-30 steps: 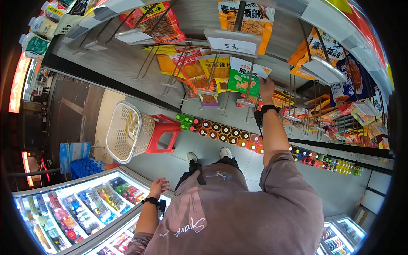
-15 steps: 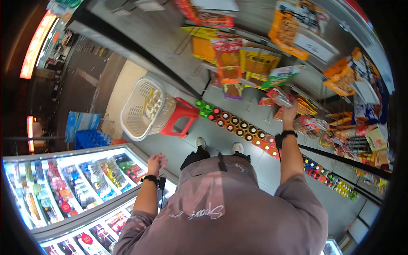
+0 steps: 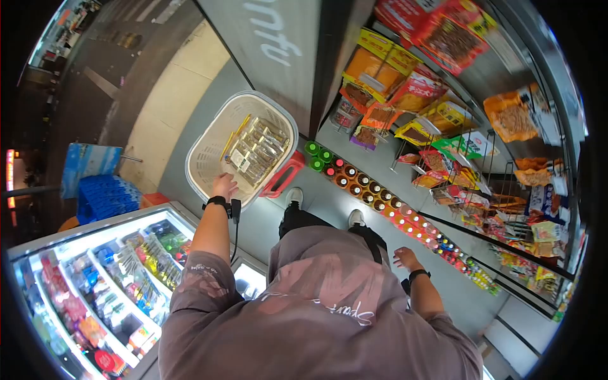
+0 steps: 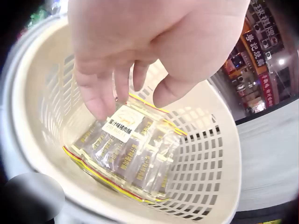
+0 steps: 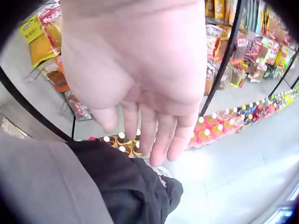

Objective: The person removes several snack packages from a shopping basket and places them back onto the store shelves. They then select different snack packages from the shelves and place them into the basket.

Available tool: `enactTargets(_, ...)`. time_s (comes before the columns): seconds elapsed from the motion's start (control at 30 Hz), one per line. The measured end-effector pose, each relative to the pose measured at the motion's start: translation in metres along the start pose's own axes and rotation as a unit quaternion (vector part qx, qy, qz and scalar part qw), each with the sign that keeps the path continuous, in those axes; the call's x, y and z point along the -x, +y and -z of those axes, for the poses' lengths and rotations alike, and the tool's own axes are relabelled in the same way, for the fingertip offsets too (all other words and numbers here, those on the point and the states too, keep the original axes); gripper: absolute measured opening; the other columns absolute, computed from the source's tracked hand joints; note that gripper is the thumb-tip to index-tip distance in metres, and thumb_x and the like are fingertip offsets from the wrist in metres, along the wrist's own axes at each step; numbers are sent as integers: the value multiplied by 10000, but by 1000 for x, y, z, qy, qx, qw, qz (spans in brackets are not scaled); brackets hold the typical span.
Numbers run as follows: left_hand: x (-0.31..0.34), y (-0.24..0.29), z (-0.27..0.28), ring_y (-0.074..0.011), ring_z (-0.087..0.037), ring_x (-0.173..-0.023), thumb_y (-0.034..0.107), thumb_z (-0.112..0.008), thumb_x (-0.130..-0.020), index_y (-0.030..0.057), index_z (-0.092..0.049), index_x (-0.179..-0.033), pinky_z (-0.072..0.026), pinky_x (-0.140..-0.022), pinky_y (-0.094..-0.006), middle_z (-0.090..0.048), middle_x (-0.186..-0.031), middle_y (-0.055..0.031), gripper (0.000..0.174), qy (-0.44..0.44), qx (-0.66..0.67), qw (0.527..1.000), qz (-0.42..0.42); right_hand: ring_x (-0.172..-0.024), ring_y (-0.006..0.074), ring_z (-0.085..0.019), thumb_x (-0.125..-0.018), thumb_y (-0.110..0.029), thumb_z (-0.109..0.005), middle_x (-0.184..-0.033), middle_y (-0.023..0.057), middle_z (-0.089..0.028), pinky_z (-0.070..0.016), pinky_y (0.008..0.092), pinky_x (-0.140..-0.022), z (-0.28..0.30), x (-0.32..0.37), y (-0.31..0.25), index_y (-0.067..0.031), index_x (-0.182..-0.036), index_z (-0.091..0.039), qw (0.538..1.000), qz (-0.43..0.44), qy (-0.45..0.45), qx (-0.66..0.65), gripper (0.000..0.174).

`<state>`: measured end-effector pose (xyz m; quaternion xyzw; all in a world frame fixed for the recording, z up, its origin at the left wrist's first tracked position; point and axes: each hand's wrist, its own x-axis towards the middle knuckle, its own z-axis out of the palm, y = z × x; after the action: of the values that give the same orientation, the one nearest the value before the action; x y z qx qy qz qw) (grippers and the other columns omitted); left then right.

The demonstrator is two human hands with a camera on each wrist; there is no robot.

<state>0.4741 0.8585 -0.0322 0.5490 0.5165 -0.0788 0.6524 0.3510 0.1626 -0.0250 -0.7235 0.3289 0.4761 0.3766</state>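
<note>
A cream plastic basket (image 3: 218, 140) with slotted walls holds clear packs of individually wrapped strips (image 3: 256, 152). In the left wrist view the upper pack (image 4: 126, 156) carries a white label and has yellow and red edges. My left hand (image 3: 223, 187) reaches over the basket's near rim, fingers pointing down and loosely bent. Its fingertips overlap the pack beside the label in the left wrist view, with nothing gripped. Low at my right side hangs my right hand (image 3: 407, 258). The right wrist view shows its bare palm (image 5: 135, 70) and relaxed, extended fingers.
The basket stands on a red stool (image 3: 285, 174). Rows of capped bottles (image 3: 380, 196) line the floor below a rack of hanging snack bags (image 3: 443, 114). A lit display freezer (image 3: 120, 278) is at the left, near a blue crate (image 3: 107, 196).
My right hand has left the green snack bag on the rack and dropped to my side. My left hand has moved forward to the basket. The view has turned toward the basket.
</note>
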Motion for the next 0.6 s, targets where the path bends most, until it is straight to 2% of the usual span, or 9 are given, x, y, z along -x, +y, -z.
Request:
enactTargets(0.03,-17,-1,-1,-243,-562,-943,165,-614,-815,30,-406,-1283,-505,-695,-390,-519,-1132,-129,529,15,-37,999,29,-740,229,-667,-892,-221,-562,-925,129,-652,-537,347,-597,-7,21,-15,-15,-1050,-580,1000,10,1,5,260)
enactTargets(0.07,-39,-5,1,-255,-491,-1081,184,-638,-810,52,-360,-1339,-500,-821,-439,-455,-1208,-123,613,6,-60,997,51,-741,214,-670,-891,-212,-561,-906,117,-659,-529,328,-600,-12,34,-27,-25,-1033,-588,999,27,16,25,237)
enactTargets(0.1,-60,-11,2,-255,-491,-1081,184,-638,-810,52,-360,-1339,-500,-821,-439,-455,-1208,-123,613,-5,-56,996,64,-741,214,-670,-891,-212,-561,-906,117,-659,-529,328,-600,-14,47,-39,-25,-1033,-588,999,15,27,30,237)
enactTargets(0.17,-91,-22,-2,-278,-472,-1108,206,-661,-797,34,-324,-1369,-490,-845,-452,-425,-1287,-142,686,40,-140,984,98,-742,191,-673,-891,-211,-561,-871,106,-666,-520,311,-602,-21,84,-79,-25,-1017,-596,984,127,93,80,228)
enactTargets(0.2,-108,-30,-3,-317,-446,-1170,235,-683,-789,24,-270,-1396,-474,-879,-470,-366,-1373,-172,763,39,-154,981,110,-742,191,-673,-891,-211,-561,-871,106,-666,-520,311,-602,-26,99,-96,-25,-1017,-596,984,115,100,87,228)
enactTargets(0.27,-129,-39,-7,-328,-422,-1206,247,-691,-790,25,-239,-1409,-463,-893,-482,-348,-1392,-177,798,30,-142,981,130,-764,162,-660,-915,-182,-550,-895,77,-657,-509,288,-619,-35,121,-127,-24,-1054,-578,975,149,139,94,212)
enactTargets(0.33,-133,-33,-11,-341,-356,-1289,294,-714,-792,29,-176,-1432,-432,-929,-508,-327,-1415,-176,878,30,-117,981,154,-766,162,-660,-913,-182,-557,-900,78,-658,-505,282,-622,-42,134,-143,-26,-1055,-583,972,142,137,128,213)
enactTargets(0.5,-159,-54,-15,-295,-410,-1218,400,-764,-748,47,-204,-1425,-421,-925,-483,-354,-1387,-142,947,29,-47,983,173,-775,160,-661,-909,-180,-572,-910,87,-661,-500,272,-626,-63,145,-174,-16,-1059,-587,968,128,109,188,222)
enactTargets(0.6,-169,-63,-12,-277,-433,-1160,444,-785,-716,50,-290,-1404,-397,-902,-455,-419,-1320,-116,934,58,-32,982,179,-776,161,-662,-898,-144,-590,-895,98,-661,-510,278,-640,-76,142,-173,2,-1043,-588,967,116,103,200,206)
